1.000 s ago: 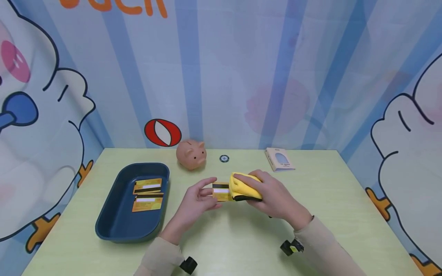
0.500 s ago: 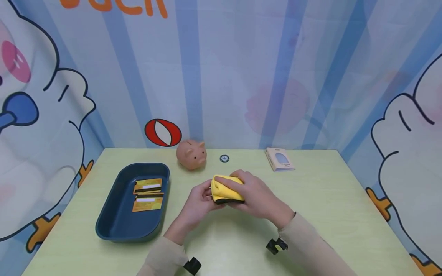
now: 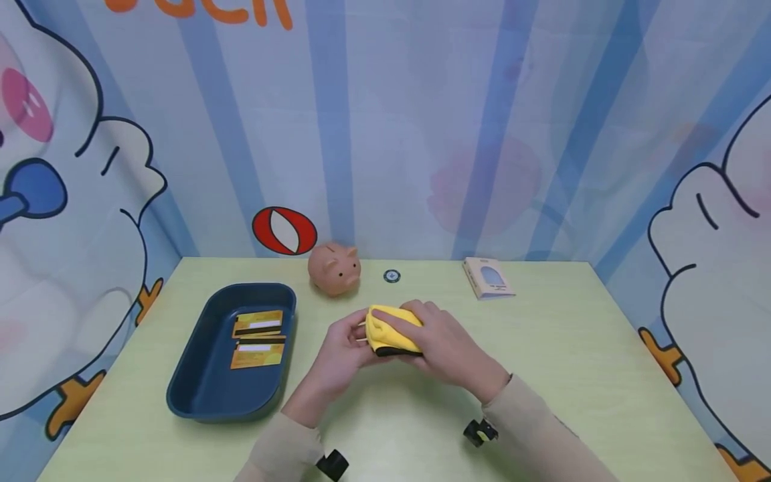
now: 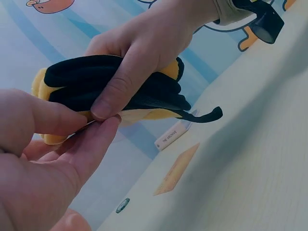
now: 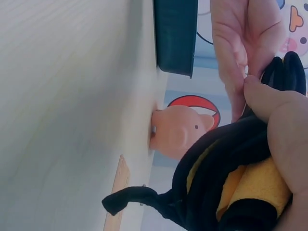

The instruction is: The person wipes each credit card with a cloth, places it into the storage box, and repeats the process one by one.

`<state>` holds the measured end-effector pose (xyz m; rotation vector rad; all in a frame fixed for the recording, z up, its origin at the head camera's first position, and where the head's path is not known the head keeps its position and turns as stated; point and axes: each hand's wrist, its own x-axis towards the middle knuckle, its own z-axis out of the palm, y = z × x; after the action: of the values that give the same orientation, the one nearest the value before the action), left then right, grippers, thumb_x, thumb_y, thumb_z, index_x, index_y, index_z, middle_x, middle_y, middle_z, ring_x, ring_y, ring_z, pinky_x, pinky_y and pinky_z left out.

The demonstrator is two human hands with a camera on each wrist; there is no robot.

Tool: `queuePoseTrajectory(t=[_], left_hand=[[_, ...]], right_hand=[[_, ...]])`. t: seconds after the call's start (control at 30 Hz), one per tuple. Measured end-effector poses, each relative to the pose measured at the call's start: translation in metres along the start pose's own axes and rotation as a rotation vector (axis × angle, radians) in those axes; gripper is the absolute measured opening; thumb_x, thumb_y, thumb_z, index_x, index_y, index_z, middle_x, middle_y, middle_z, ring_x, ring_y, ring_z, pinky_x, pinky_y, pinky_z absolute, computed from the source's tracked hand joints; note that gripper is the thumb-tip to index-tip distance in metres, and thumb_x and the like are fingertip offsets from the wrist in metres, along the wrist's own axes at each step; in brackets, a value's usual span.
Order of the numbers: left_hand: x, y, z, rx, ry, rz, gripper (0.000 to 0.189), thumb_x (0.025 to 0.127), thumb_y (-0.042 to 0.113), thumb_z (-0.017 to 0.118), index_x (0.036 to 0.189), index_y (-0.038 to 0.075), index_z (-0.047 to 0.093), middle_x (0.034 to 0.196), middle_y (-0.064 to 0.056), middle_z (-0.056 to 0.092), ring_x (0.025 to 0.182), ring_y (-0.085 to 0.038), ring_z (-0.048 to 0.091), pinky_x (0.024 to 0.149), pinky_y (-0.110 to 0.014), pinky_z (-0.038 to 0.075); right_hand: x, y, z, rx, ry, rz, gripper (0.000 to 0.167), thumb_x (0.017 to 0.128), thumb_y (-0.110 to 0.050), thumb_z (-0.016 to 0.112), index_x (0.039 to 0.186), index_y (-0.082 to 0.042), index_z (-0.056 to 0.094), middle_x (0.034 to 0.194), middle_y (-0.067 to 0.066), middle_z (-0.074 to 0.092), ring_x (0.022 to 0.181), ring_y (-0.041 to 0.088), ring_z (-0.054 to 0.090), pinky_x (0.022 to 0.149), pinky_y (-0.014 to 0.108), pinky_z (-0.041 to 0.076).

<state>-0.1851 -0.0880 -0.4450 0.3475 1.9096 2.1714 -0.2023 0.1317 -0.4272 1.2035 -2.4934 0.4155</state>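
Observation:
Both hands meet above the middle of the table. My right hand (image 3: pixel 448 351) grips a folded yellow cloth (image 3: pixel 391 330) with black edging, its thumb pressing the cloth from the near side in the left wrist view. My left hand (image 3: pixel 337 358) pinches the edge of a thin yellow card between thumb and fingers. Nearly all of that card is covered by the cloth, and only a thin edge shows at the fingertips. To the left, a dark blue tray (image 3: pixel 195 391) holds a yellow card (image 3: pixel 258 323) and another yellow card (image 3: pixel 258 355), side by side with black stripes up.
A pink piggy bank (image 3: pixel 334 270) stands at the table's back, with a small round chip (image 3: pixel 391 276) beside it. Farther right lies a small pale box (image 3: pixel 489 278). A flat orange piece (image 4: pixel 177 169) lies on the table, hidden by the hands in the head view.
The right hand has moved left with the cloth, over the card that stuck out before. The left hand keeps its pinch and has barely moved; in the last half second little differs.

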Motion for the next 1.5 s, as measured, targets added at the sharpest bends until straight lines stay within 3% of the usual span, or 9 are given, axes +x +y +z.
queuePoseTrajectory(t=[0.3, 0.53, 0.9, 1.17, 1.5], left_hand=[[-0.003, 0.007, -0.002, -0.049, 0.12, -0.055, 0.061, 0.095, -0.009, 0.068, 0.151, 0.008, 0.053, 0.125, -0.02, 0.071, 0.107, -0.028, 0.075, 0.089, -0.039, 0.063], [-0.003, 0.012, -0.007, -0.127, 0.117, -0.04, 0.057, 0.096, -0.015, 0.061, 0.148, 0.005, 0.054, 0.121, -0.025, 0.069, 0.1, -0.028, 0.076, 0.086, -0.041, 0.063], [-0.012, 0.024, -0.017, -0.093, 0.155, -0.056, 0.056, 0.096, -0.013, 0.064, 0.147, 0.009, 0.057, 0.126, -0.028, 0.068, 0.106, -0.034, 0.075, 0.086, -0.04, 0.063], [-0.023, 0.04, -0.036, 0.041, 0.156, -0.043, 0.058, 0.096, -0.008, 0.067, 0.15, 0.009, 0.054, 0.13, -0.026, 0.069, 0.107, -0.033, 0.075, 0.085, -0.039, 0.063], [-0.034, 0.053, -0.083, 0.209, 0.221, -0.033, 0.056, 0.096, -0.006, 0.067, 0.149, 0.001, 0.05, 0.135, -0.027, 0.063, 0.11, -0.031, 0.071, 0.088, -0.04, 0.063]], right_hand=[[-0.004, 0.009, -0.005, -0.023, -0.028, 0.02, 0.08, 0.091, -0.026, 0.084, 0.161, -0.033, 0.044, 0.127, 0.011, 0.061, 0.102, 0.027, 0.061, 0.081, 0.045, 0.056], [-0.012, 0.02, -0.009, -0.021, -0.044, 0.031, 0.089, 0.088, -0.026, 0.088, 0.162, -0.035, 0.04, 0.128, 0.011, 0.06, 0.103, 0.025, 0.062, 0.088, 0.044, 0.057], [-0.02, 0.026, -0.011, -0.036, -0.004, 0.034, 0.091, 0.082, -0.016, 0.092, 0.159, -0.034, 0.047, 0.123, 0.011, 0.062, 0.1, 0.025, 0.062, 0.085, 0.042, 0.058], [-0.024, 0.03, -0.013, -0.016, -0.022, 0.083, 0.089, 0.084, -0.016, 0.09, 0.159, -0.036, 0.046, 0.123, 0.01, 0.061, 0.1, 0.023, 0.06, 0.082, 0.041, 0.058], [-0.044, 0.04, -0.016, 0.003, -0.044, 0.129, 0.086, 0.084, -0.016, 0.09, 0.157, -0.034, 0.049, 0.122, 0.009, 0.06, 0.099, 0.021, 0.06, 0.08, 0.041, 0.058]])
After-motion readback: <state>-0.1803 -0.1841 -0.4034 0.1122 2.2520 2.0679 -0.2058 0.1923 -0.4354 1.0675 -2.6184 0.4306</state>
